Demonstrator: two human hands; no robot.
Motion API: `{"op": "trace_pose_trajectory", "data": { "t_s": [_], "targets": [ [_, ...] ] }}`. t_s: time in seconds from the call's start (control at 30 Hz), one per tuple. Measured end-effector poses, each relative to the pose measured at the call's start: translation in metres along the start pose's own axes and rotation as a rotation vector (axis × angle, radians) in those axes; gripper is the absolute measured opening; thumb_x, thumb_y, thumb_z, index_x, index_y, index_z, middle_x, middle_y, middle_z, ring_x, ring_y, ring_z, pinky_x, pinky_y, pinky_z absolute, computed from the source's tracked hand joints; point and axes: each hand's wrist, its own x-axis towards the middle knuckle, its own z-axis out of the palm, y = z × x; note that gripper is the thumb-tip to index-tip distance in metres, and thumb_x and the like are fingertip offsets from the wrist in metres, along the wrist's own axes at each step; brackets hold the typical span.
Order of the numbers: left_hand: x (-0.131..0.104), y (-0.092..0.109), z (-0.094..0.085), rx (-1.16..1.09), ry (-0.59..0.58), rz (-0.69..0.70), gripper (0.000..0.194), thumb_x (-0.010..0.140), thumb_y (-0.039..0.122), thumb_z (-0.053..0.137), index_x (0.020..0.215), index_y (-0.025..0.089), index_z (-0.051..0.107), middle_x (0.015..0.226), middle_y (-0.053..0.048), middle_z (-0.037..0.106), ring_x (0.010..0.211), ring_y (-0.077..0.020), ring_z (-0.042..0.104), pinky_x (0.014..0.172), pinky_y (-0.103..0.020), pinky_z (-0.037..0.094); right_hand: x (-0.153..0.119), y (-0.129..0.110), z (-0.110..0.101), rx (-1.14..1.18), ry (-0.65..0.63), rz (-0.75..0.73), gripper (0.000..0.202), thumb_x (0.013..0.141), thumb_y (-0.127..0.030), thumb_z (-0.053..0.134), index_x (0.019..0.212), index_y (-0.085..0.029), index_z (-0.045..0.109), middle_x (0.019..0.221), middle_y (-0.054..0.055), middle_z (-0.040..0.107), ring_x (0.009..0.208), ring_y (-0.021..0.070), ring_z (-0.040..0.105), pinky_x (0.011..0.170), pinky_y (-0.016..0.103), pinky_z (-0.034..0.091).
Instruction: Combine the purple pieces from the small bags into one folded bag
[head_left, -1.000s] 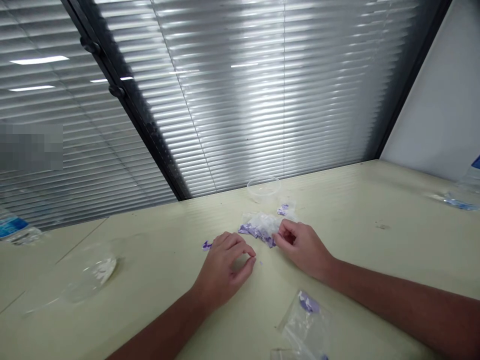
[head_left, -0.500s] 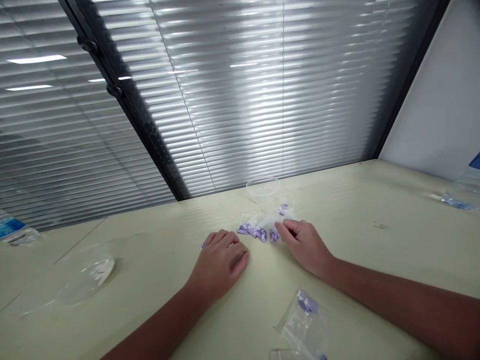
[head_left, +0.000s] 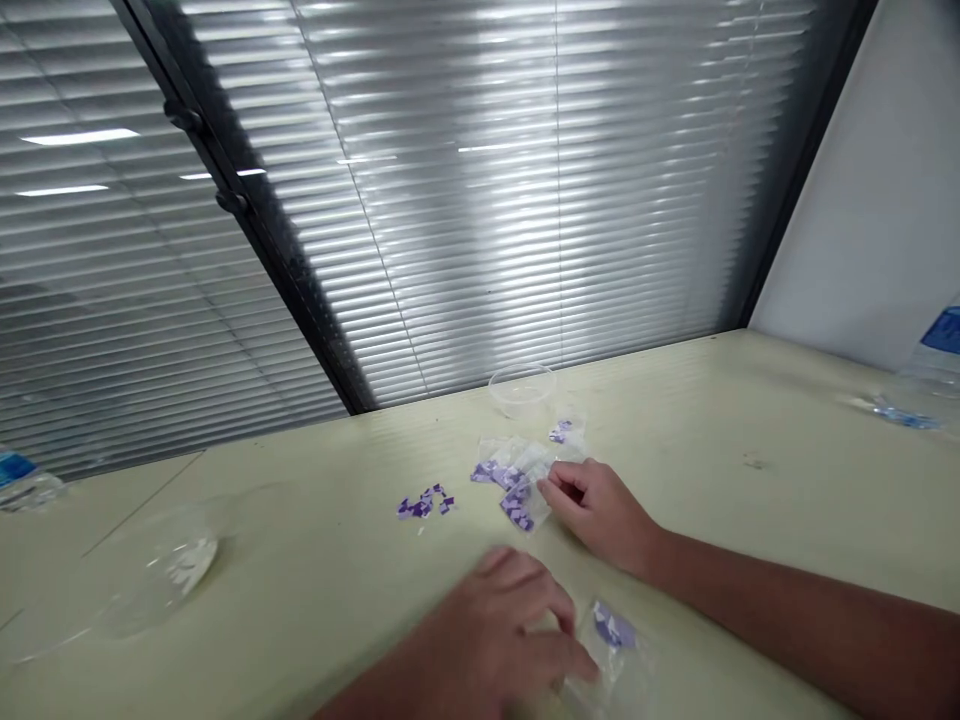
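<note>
Fingers of the right hand curl narrow onto the edge of a small clear bag of purple pieces, pinning it flat to the desk so it doesn't slide; more small bags with the same purple bits lie just beyond, touching or overlapping, and one more small bag sits apart, near a shallow clear bowl by the blinds. Nearer the camera, the left hand is low and blurred, its fingers bent and reaching onto another clear bag with a purple cluster showing inside; whether they pinch the plastic or only press on it, I cannot tell, the blur hides it. That bag lies flat at the near edge of the desk, just under the right forearm. Out to the left of the right hand, a loose scatter of purple pieces rests bare on the desk, clear of any bag, well within reach of both hands. Further left, a clear round lid or dish lies with something white in it, and a water bottle rests at the far left edge; another bottle with a blue label stands at the far right by the white wall.
</note>
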Motion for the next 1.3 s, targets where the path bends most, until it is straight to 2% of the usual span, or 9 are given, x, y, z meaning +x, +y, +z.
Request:
{"op": "trace_pose_trajectory", "data": {
  "t_s": [0.13,0.27,0.43,0.57,0.73,0.83,1.03,1.2,1.3],
  "targets": [
    [0.008,0.014,0.018,0.009,-0.069,0.111,0.025,0.104,0.033,0.060,0.128,0.032,0.065,0.128,0.003,0.068,0.120,-0.0164,0.058,0.102,-0.029,0.041,-0.002,0.000,-0.001,-0.015,-0.015,-0.036,0.042,0.098,-0.034,0.052,0.064,-0.016,0.036,0.056,-0.006,0.038,0.057,0.0096,0.032,0.076,0.029,0.034],
    [0.005,-0.009,0.002,-0.087,-0.193,-0.016,0.049,0.094,0.049,0.070,0.138,0.031,0.058,0.140,0.000,0.061,0.130,-0.0236,0.053,0.111,-0.037,0.037,-0.003,-0.001,0.000,-0.019,0.022,-0.058,0.041,0.097,-0.033,0.053,0.063,-0.016,0.037,0.055,-0.005,0.040,0.059,0.0107,0.034,0.074,0.029,0.032],
    [-0.007,-0.039,-0.012,-0.093,-0.026,-0.214,0.035,0.093,0.035,0.069,0.128,0.030,0.063,0.132,-0.002,0.064,0.125,-0.0240,0.055,0.110,-0.041,0.037,-0.004,-0.003,-0.001,-0.014,0.021,-0.078,0.041,0.097,-0.032,0.053,0.063,-0.016,0.036,0.056,-0.005,0.039,0.059,0.0110,0.036,0.073,0.029,0.033],
    [-0.011,-0.044,-0.008,-0.152,0.039,-0.199,0.035,0.092,0.037,0.071,0.125,0.028,0.063,0.122,-0.004,0.067,0.116,-0.0230,0.058,0.104,-0.039,0.041,-0.004,-0.004,-0.001,-0.013,-0.048,-0.122,0.039,0.097,-0.030,0.053,0.063,-0.017,0.037,0.057,-0.004,0.040,0.059,0.0114,0.040,0.063,0.028,0.030],
    [-0.012,-0.046,-0.006,-0.176,0.125,-0.225,0.038,0.083,0.008,0.059,0.116,0.024,0.066,0.110,-0.004,0.069,0.102,-0.0203,0.061,0.094,-0.037,0.045,-0.003,-0.006,-0.001,-0.071,-0.100,-0.191,0.028,0.095,-0.024,0.054,0.068,-0.017,0.050,0.064,-0.002,0.054,0.066,0.0134,0.049,0.068,0.029,0.035],
    [-0.012,-0.048,-0.005,-0.188,0.131,-0.238,0.044,0.075,0.000,0.055,0.110,0.024,0.068,0.105,-0.002,0.069,0.099,-0.0192,0.061,0.092,-0.035,0.046,-0.002,-0.007,-0.002,-0.055,-0.070,-0.143,0.020,0.095,-0.023,0.056,0.077,-0.017,0.062,0.072,0.000,0.062,0.072,0.0156,0.054,0.071,0.030,0.038],
    [-0.011,-0.048,-0.004,-0.201,0.137,-0.225,0.031,0.083,0.002,0.055,0.101,0.022,0.071,0.097,-0.001,0.070,0.092,-0.0165,0.062,0.089,-0.033,0.047,-0.001,-0.004,-0.002,0.030,-0.058,-0.180,0.018,0.096,-0.019,0.057,0.098,-0.021,0.075,0.091,0.002,0.073,0.092,0.0198,0.062,0.088,0.036,0.043],
    [-0.009,-0.040,0.002,-0.269,0.164,-0.220,0.033,0.079,-0.001,0.058,0.096,0.022,0.072,0.088,0.001,0.071,0.085,-0.0143,0.062,0.081,-0.028,0.048,-0.001,-0.001,-0.002,0.044,-0.048,-0.211,0.022,0.096,-0.017,0.058,0.109,-0.023,0.075,0.108,0.005,0.073,0.105,0.0220,0.062,0.099,0.040,0.043],
    [-0.008,-0.037,0.004,-0.265,0.158,-0.229,0.025,0.087,0.005,0.061,0.100,0.023,0.071,0.092,0.000,0.071,0.088,-0.0143,0.062,0.083,-0.028,0.048,-0.003,-0.004,-0.004,0.050,-0.011,-0.252,0.020,0.096,-0.018,0.058,0.109,-0.022,0.072,0.109,0.006,0.070,0.105,0.0221,0.061,0.097,0.039,0.044]
  ]
}}
